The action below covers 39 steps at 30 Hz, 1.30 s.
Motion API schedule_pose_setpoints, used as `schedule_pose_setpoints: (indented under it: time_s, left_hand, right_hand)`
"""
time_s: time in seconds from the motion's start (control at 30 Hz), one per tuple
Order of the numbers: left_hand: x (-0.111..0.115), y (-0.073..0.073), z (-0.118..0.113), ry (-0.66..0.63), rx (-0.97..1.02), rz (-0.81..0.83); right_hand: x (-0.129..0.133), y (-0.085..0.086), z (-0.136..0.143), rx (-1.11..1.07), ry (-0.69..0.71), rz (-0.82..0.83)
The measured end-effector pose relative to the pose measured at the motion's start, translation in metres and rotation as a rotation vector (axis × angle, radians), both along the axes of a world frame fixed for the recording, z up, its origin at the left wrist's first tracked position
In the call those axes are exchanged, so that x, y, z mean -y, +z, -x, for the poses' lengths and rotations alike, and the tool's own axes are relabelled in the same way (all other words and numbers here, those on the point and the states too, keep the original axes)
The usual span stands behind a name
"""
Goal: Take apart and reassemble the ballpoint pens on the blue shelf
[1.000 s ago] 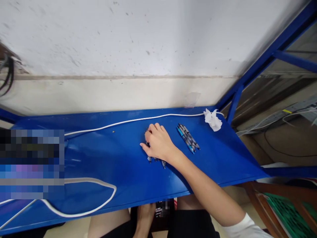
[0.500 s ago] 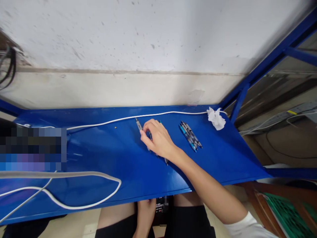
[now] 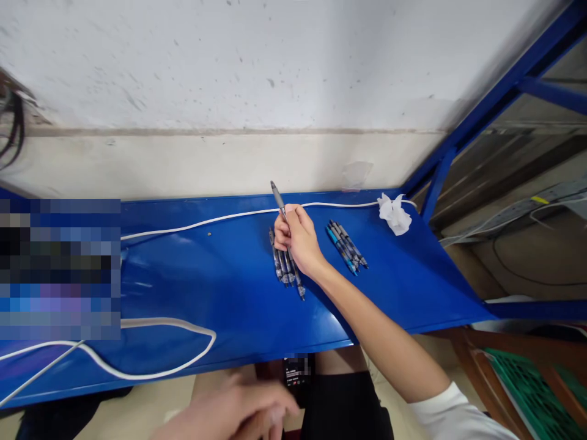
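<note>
A grey pen [image 3: 277, 194] is pinched in my right hand [image 3: 302, 244], its dark end pointing up and toward the wall. Directly under that hand, several pens [image 3: 285, 271] with dark grips lie side by side on the blue table [image 3: 220, 287]; the hand hides part of them. To the right rests a second group of pens [image 3: 348, 249], grey and blue ones together. My left hand [image 3: 243, 403] is in front of the table edge, above my lap, smeared by motion, so its fingers cannot be made out.
Crumpled white tissue [image 3: 395, 215] sits at the far right corner. A white cable [image 3: 220, 215] runs along the wall side, and another cable [image 3: 213, 339] loops at the left. Blue frame bars [image 3: 440, 177] rise on the right. A phone [image 3: 297, 370] shows near my lap.
My right hand has lifted a pen off the table and turned, uncovering the pens beneath. My left hand has risen from my lap toward the camera.
</note>
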<state>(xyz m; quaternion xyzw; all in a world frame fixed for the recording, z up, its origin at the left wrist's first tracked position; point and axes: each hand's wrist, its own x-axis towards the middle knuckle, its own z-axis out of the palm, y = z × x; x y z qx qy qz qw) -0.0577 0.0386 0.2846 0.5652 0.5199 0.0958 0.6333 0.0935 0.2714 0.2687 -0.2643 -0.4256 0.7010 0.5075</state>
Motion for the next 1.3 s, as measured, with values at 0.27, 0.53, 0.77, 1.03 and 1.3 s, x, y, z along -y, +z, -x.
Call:
schedule_pose_setpoints:
  time_s: [0.27, 0.53, 0.77, 1.03, 1.3]
  left_hand:
    - [-0.179, -0.002, -0.032, 0.894, 0.477, -0.675]
    - [-0.235, -0.011, -0.047, 0.732, 0.890, -0.408]
    - [-0.230, -0.032, -0.033, 0.881, 0.885, -0.450]
    - [-0.238, -0.039, -0.033, 0.934, 0.948, -0.449]
    - [-0.236, -0.041, -0.035, 0.901, 0.900, -0.473]
  right_hand:
    - [-0.014, 0.008, -0.017, -0.167, 0.269, 0.225]
    - [-0.020, 0.013, -0.028, -0.169, 0.480, 0.298]
    - [-0.012, 0.000, -0.023, 0.224, 0.280, -0.103]
    - [-0.032, 0.006, -0.046, 1.137, 0.016, -0.892]
    - [-0.021, -0.020, -0.050, 1.387, -0.109, -0.996]
